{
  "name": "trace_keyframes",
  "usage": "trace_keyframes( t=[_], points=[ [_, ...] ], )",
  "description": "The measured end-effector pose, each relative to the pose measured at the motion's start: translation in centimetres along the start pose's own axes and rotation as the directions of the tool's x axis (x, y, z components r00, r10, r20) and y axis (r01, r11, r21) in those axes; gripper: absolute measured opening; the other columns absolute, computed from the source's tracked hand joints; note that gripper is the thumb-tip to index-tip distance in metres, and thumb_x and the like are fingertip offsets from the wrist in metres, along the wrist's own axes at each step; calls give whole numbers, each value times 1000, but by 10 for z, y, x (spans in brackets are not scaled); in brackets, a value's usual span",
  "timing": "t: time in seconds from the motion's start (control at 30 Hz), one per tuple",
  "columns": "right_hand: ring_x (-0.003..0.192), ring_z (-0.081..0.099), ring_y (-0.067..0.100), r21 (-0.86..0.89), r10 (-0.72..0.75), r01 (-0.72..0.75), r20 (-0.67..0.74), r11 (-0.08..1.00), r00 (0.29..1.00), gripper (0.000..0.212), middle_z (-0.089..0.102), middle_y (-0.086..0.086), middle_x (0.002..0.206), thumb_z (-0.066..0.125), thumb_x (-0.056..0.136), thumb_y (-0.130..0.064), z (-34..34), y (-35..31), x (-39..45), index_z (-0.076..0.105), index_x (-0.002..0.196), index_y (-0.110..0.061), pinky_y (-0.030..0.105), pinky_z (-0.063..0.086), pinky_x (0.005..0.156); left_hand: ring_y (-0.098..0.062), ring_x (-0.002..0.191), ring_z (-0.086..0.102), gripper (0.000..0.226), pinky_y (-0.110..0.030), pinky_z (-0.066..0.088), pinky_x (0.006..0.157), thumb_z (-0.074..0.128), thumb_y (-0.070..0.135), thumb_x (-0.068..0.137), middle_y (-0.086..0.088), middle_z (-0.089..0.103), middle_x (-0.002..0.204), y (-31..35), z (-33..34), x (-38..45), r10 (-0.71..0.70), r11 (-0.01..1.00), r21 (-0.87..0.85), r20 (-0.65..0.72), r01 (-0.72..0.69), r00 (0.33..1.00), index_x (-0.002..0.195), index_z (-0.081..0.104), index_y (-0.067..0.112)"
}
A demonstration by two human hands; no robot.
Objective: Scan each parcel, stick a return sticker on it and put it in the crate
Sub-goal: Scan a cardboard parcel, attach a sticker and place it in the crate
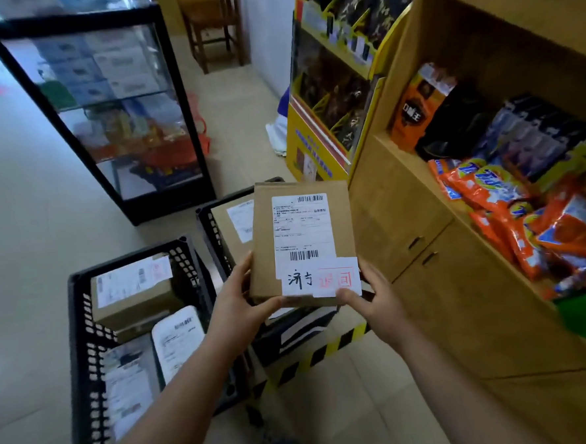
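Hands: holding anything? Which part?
Both hold one parcel by its near bottom edge: left hand at the bottom-left corner, right hand at the bottom-right corner, thumb on the return sticker.

The parcel (301, 242) is made of matt brown cardboard, with smooth white paper labels (302, 235). The crates (82, 337) are of perforated black plastic; glossy tiles (26, 203) cover the floor.
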State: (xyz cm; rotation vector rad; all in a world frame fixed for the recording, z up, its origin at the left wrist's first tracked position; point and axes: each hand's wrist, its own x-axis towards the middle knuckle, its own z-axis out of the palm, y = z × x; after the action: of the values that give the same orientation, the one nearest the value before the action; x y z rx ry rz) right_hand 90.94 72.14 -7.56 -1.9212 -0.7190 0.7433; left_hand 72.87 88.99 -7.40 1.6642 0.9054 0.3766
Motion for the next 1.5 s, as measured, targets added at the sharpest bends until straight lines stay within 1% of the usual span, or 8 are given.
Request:
trace_keyframes(
  t=[0.13, 0.47, 0.6, 0.73, 0.93, 1.07, 1.2, 1.5],
  points=[
    [108, 47, -23, -26, 105, -103, 62, 994, 993, 56, 55, -28, 123, 67, 91, -34, 8, 16, 34, 40, 137, -48, 7, 46, 80, -12, 121, 49, 100, -38, 48, 102, 85, 27, 73, 7, 46, 140, -22, 10, 30, -96, 995, 14, -10, 96, 995, 151, 24, 36],
    [125, 41, 12, -77, 245, -234, 187, 969, 951, 61, 38, -6, 138, 65, 92, -35, 15, 68, 91, 37, 147, -37, 28, 36, 98, -12, 118, 53, 87, -40, 54, 95, 82, 32, 76, 9, 52, 135, -64, 48, 48, -304, 952, -58, -131, 299, 943, 147, 31, 37],
    [120, 48, 21, -113, 337, -319, 234, 941, 912, 47, 37, 0, 133, 54, 96, -43, 11, 91, 122, 38, 140, -50, 43, 43, 104, 4, 109, 54, 90, -23, 49, 90, 86, 30, 71, 23, 52, 124, -65, 79, 51, -354, 933, -149, -233, 327, 906, 144, 35, 38],
    [122, 50, 24, -79, 346, -339, 316, 938, 884, 48, 35, -4, 138, 54, 91, -55, 8, 106, 156, 39, 136, -57, 53, 49, 100, -4, 116, 51, 89, -26, 48, 97, 84, 31, 74, 13, 46, 136, -71, 111, 62, -395, 918, -112, -320, 380, 861, 147, 35, 28],
    [112, 60, 19, 50, 343, -387, 367, 921, 864, 47, 57, -2, 130, 57, 99, -24, 0, 120, 192, 40, 141, -36, 37, 61, 75, -11, 123, 48, 74, -37, 44, 107, 71, 38, 86, 7, 43, 134, -78, 144, 81, -418, 900, -33, -343, 434, 841, 148, 34, 26],
    [112, 62, 18, 11, 312, -339, 366, 941, 877, 43, 60, 0, 128, 59, 97, -18, -5, 131, 203, 47, 131, -42, 36, 60, 81, -9, 111, 57, 78, -41, 54, 94, 69, 37, 87, 7, 53, 131, -81, 147, 94, -467, 867, -26, -386, 497, 795, 150, 25, 33],
    [111, 63, 16, 0, 292, -311, 344, 950, 892, 42, 62, -3, 124, 61, 96, -21, -7, 138, 206, 49, 122, -52, 43, 58, 89, -4, 81, 59, 91, -22, 50, 61, 67, 35, 90, 7, 59, 92, -76, 134, 115, -517, 838, -54, -397, 543, 758, 154, 3, 33],
    [107, 66, 16, 52, 273, -299, 280, 953, 920, 40, 66, -2, 118, 61, 96, -18, -8, 127, 220, 52, 125, -44, 35, 61, 79, -15, 81, 62, 104, -32, 51, 67, 70, 44, 85, -1, 59, 83, -60, 87, 165, -449, 857, 40, -433, 514, 781, 153, -8, 37]
  ],
)
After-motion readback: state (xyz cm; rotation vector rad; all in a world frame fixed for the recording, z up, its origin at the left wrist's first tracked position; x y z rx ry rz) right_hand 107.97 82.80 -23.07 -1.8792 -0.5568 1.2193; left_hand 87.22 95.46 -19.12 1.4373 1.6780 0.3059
